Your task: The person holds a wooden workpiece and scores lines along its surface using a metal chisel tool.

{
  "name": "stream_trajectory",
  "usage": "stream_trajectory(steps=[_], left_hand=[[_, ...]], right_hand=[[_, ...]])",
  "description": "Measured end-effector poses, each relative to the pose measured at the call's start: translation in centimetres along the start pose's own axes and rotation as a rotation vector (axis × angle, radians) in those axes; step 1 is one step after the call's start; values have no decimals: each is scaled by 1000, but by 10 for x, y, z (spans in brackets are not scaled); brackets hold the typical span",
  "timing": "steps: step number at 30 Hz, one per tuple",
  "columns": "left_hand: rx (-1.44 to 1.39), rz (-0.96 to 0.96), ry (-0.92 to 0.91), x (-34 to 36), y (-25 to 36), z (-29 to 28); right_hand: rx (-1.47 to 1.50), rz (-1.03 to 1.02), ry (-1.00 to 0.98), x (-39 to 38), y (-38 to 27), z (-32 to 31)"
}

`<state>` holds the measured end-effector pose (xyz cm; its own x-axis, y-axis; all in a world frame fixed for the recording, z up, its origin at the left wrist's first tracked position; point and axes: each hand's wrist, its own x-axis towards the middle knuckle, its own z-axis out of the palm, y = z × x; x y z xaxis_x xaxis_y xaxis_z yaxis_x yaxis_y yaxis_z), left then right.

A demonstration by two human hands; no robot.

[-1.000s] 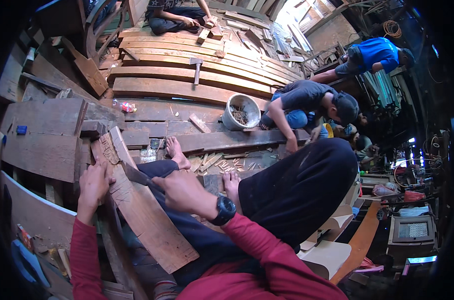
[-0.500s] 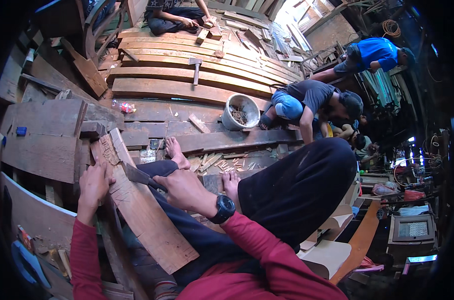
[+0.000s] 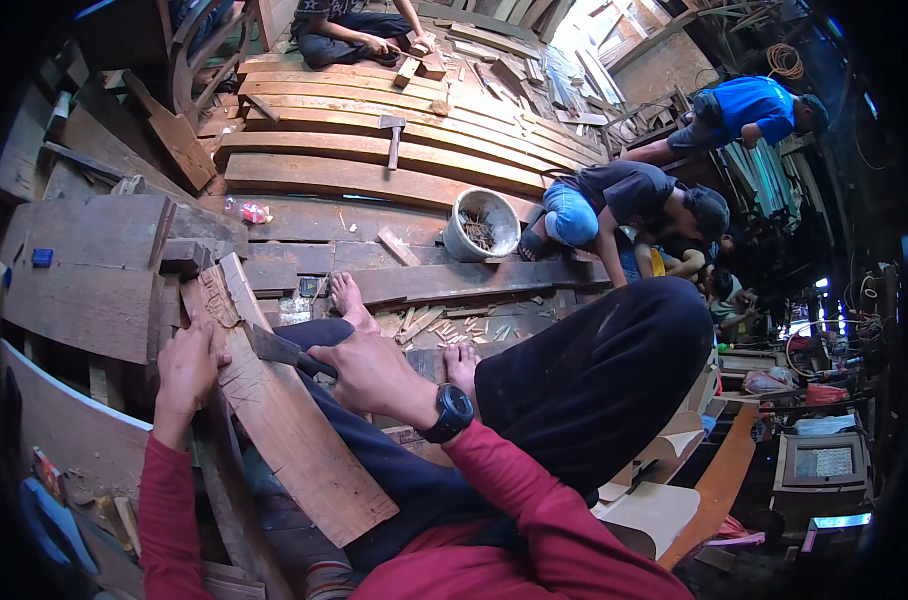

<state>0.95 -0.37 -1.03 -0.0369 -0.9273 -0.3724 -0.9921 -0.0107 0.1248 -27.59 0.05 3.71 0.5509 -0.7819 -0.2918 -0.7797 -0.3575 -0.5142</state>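
A tan wooden board (image 3: pixel 314 465) slants across my lap, its far end roughly carved and notched. My left hand (image 3: pixel 187 372) grips the board's left edge near that end, with fingertips lying over the wood. My right hand (image 3: pixel 372 372), below a black wristwatch (image 3: pixel 453 412), is wrapped round the handle of a knife with a broad dark blade (image 3: pixel 271 346). The blade rests on or just above the board, beside the carved part. Its handle is mostly hidden in my fist. Under the board's left side runs a dark timber (image 3: pixel 236 500).
A bucket of scraps (image 3: pixel 481 222) stands ahead, with a hammer-like tool (image 3: pixel 393 140) on long planks (image 3: pixel 344 178) beyond. Wood chips (image 3: pixel 464 328) lie by my feet. Co-workers sit or bend at the top and right. Boards (image 3: pixel 84 270) stand close at my left.
My hands, the knife and the board have barely moved. At the right, the bending co-worker in dark grey has shifted slightly.
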Motion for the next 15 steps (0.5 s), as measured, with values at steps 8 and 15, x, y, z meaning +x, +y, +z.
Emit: stream_trajectory(steps=[8,15], left_hand=[[1,-16,19,3,3,-1],[-41,-34,27,-6,3,-15]], right_hand=[[8,4,51,-6,3,-19],[-70,-36,-19,-7,-18,-7]])
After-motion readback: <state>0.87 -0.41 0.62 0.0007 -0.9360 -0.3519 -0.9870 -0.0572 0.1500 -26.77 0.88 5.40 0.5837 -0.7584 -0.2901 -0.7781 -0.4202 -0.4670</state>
